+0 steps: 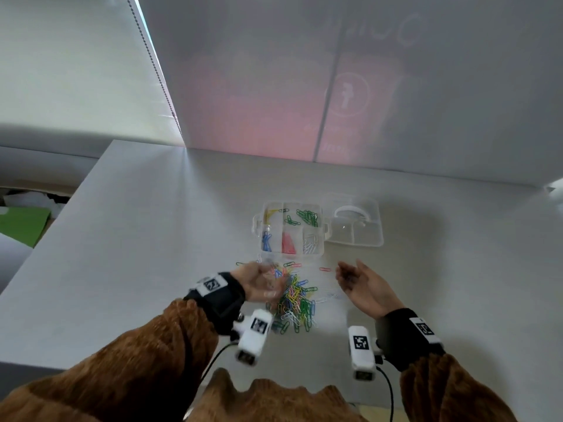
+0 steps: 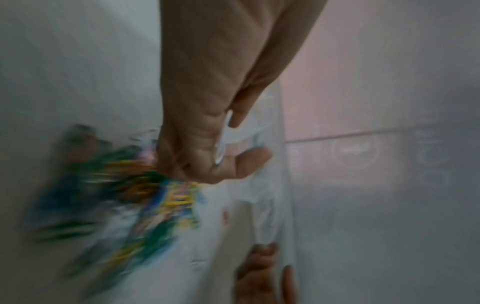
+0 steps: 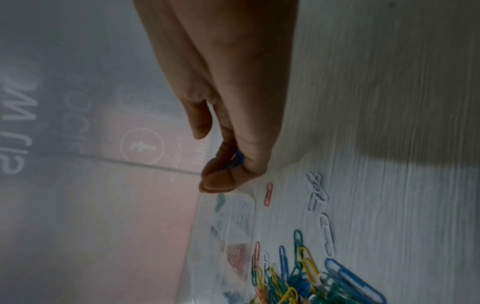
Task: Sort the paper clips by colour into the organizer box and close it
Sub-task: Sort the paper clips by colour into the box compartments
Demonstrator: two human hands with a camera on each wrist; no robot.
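Your left hand (image 1: 259,281) is over the near-left edge of the loose paper clips (image 1: 294,303) on the bench (image 1: 137,239), motion-blurred; the left wrist view shows its fingers curled, thumb and forefinger pinching a white clip (image 2: 222,144). Beyond the pile, the organizer box (image 1: 289,228) lies open, holding yellow, green, blue, red and white clips in separate compartments, its clear lid (image 1: 355,220) folded flat to the right. A single red clip (image 1: 325,269) lies just left of your right hand (image 1: 362,287), which is raised palm-up, fingers curled around a blue clip (image 3: 237,159).
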